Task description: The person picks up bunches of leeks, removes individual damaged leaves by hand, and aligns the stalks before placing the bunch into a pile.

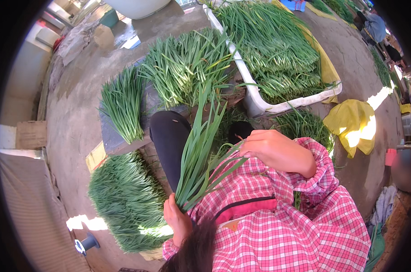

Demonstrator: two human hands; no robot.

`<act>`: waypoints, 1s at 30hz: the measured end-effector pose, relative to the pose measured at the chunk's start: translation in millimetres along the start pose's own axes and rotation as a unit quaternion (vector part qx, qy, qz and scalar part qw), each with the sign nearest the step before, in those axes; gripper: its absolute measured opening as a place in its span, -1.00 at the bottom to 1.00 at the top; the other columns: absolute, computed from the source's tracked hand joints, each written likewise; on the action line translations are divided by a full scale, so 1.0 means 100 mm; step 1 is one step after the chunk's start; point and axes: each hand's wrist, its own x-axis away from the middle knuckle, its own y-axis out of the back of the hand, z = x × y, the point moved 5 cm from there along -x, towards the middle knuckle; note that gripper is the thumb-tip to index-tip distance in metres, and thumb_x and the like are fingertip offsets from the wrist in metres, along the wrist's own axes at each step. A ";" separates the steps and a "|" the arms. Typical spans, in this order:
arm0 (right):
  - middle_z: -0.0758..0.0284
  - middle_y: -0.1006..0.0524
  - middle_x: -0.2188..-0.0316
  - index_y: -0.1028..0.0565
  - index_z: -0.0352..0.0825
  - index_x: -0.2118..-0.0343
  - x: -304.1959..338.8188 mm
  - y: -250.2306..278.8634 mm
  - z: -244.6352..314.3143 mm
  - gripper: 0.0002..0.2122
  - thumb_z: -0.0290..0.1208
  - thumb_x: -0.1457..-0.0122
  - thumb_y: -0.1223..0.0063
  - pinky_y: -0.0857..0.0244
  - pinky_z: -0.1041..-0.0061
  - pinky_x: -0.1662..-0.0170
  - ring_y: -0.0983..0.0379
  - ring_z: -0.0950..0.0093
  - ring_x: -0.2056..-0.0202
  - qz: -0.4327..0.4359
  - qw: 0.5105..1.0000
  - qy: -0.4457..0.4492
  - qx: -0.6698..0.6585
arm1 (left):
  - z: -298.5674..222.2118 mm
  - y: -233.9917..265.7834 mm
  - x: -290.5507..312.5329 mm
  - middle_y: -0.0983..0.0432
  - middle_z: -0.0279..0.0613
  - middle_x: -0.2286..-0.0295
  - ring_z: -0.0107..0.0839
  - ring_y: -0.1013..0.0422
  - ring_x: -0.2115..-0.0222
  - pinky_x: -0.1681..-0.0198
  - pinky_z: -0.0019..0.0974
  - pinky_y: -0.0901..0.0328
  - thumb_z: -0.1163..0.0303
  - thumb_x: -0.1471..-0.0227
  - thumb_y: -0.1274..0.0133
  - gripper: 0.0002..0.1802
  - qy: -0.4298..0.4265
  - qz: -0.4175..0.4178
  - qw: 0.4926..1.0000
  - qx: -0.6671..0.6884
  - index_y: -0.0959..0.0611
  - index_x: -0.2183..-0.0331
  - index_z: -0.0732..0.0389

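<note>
My left hand point(176, 218) is closed around the base of a loose bunch of garlic chives point(197, 154), whose long flat leaves fan up and away over my lap. My right hand point(272, 148) is closed at the right side, its fingertips pinching a few chive leaves that splay out from the bunch. Past my knees, a large heap of chives point(183, 68) lies on a dark board point(109, 131). To its left is a neater bundle of chives point(124, 102). Loose leaves point(300, 127) lie on the ground beyond my right forearm.
A white tub point(255, 97) packed with chives and lined with yellow sheeting stands at the far right. Stacked chives point(126, 204) lie at my left. A yellow bag point(353, 124) sits on the floor to the right, and a spool point(87, 244) at lower left. People are at far right.
</note>
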 end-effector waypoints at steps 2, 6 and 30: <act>0.29 -0.38 0.54 -0.41 -0.37 0.49 -0.02 -0.03 -0.02 -0.87 -0.59 0.21 0.09 -0.21 0.45 0.37 -0.28 0.34 0.45 0.011 1.000 0.001 0.014 | 0.02 -0.01 0.02 -0.26 -0.01 0.56 -0.08 -0.22 0.54 0.50 -0.18 -0.12 0.62 0.33 0.12 -0.56 0.001 0.000 1.000 -0.001 -0.31 0.24 0.33; 0.31 -0.31 0.57 -0.40 -0.35 0.52 -0.03 -0.09 -0.04 -0.81 -0.66 0.32 0.12 -0.19 0.47 0.39 -0.24 0.35 0.44 0.027 0.999 -0.009 0.042 | -0.01 -0.04 0.02 -0.26 -0.03 0.56 -0.11 -0.22 0.55 0.51 -0.19 -0.12 0.61 0.33 0.11 -0.55 -0.018 0.019 1.000 -0.013 -0.31 0.24 0.32; 0.27 -0.32 0.51 -0.36 -0.28 0.25 0.06 0.12 0.04 -0.71 -0.56 0.13 0.05 -0.20 0.48 0.39 -0.28 0.34 0.47 -0.076 0.992 -0.057 -0.085 | -0.07 -0.13 0.15 -0.25 -0.04 0.52 -0.12 -0.21 0.51 0.47 -0.18 -0.13 0.57 0.51 0.04 -0.41 -0.016 0.099 0.994 -0.033 -0.30 0.22 0.32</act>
